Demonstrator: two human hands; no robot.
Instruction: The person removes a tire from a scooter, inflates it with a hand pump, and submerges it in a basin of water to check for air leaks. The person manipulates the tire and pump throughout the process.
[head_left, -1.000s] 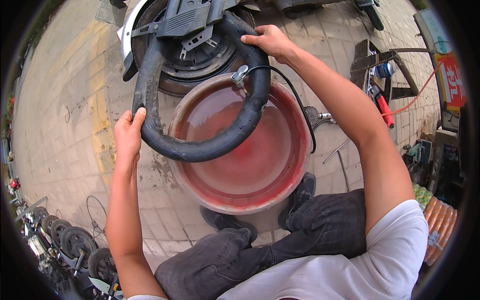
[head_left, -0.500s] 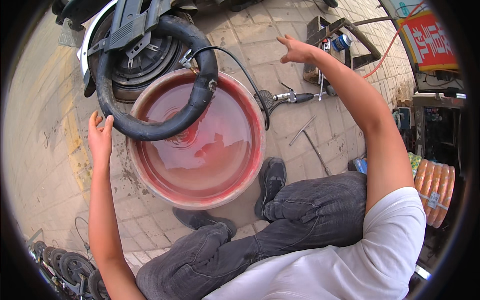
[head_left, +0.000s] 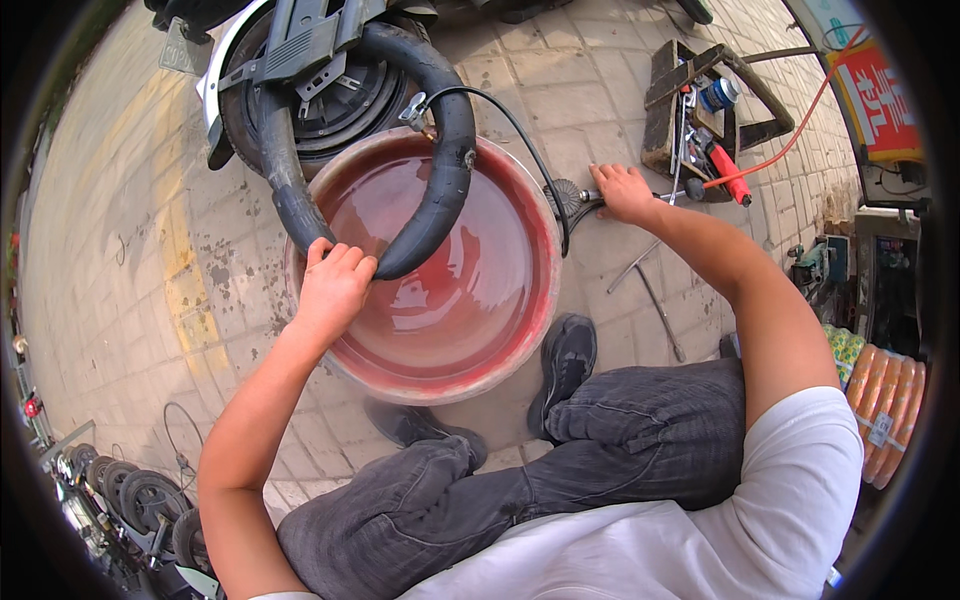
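A black inner tube (head_left: 455, 150), fat with air, hangs down over a red round basin (head_left: 545, 300) of water. My left hand (head_left: 338, 283) is closed round the tube's near edge, above the basin's near-left part. A thin black hose (head_left: 535, 140) runs from the tube's valve, where a metal clip-on chuck (head_left: 413, 110) sits, to a tyre inflator (head_left: 588, 196) with a round gauge. Right of the basin, my right hand (head_left: 626, 194) is closed over the inflator's handle, which it mostly hides.
A scooter wheel (head_left: 330, 110) stands behind the basin. At far right lies an open tool tray (head_left: 690, 110) with a red-handled tool (head_left: 728, 172) and a blue can (head_left: 718, 94). A T-handle wrench (head_left: 655, 295) rests on the paving. An orange air hose (head_left: 800, 130) runs rightward.
My left hand has moved from beside the tube to a grip on its near edge. My right hand has come down and nearer, from the air by the tool tray onto the inflator.
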